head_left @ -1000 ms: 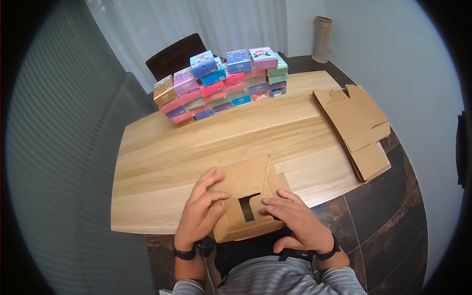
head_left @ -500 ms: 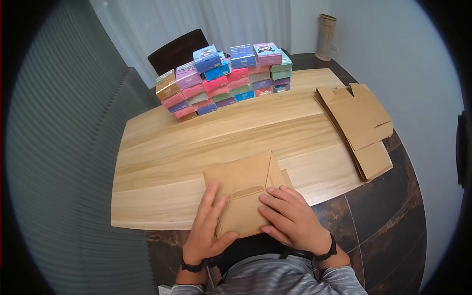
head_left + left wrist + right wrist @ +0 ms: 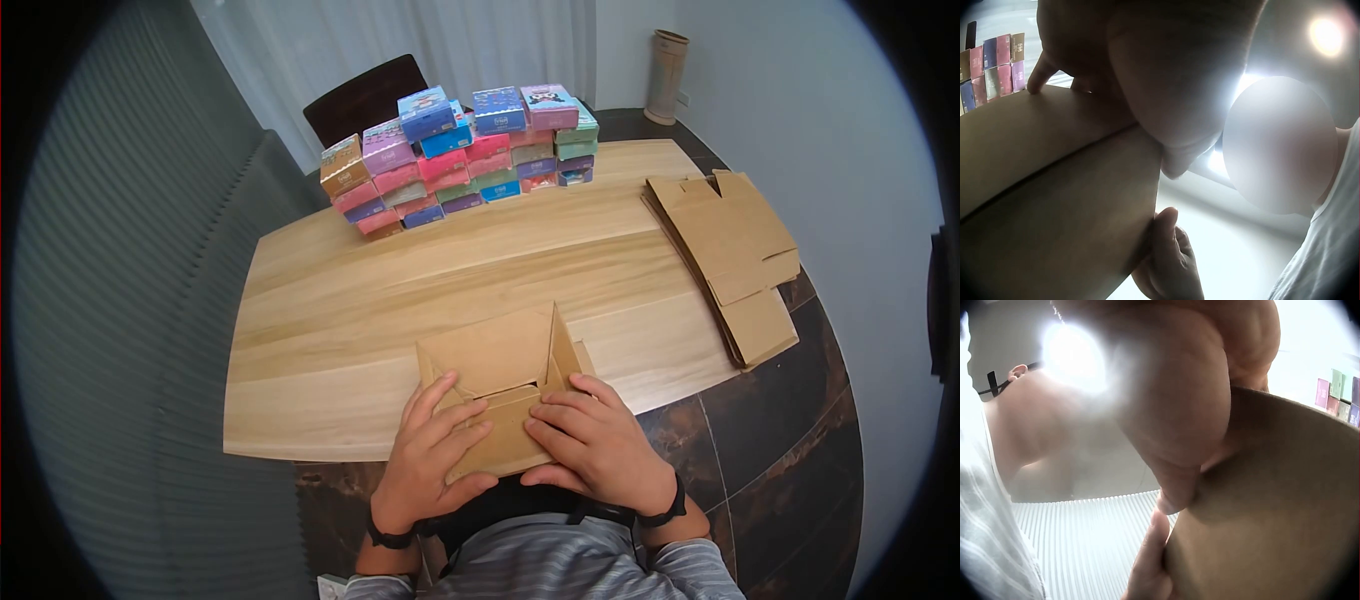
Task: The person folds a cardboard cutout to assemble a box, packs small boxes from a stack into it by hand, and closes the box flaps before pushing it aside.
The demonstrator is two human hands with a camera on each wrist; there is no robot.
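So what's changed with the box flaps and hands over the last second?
The gap between the cardboard box flaps has closed; both hands, left and right, now press the near flap flat with fingers spread. The colourful box stack and flat cardboard pile stayed put.

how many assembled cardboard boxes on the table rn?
1: the cardboard box at the near table edge, left hand and right hand pressing its flaps. The flat blanks at right remain unfolded.

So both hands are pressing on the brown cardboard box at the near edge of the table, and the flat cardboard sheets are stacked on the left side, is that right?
Not quite. Both the left hand and right hand do press on the cardboard box, but the flat cardboard sheets lie on the table's right side, as the head view shows.
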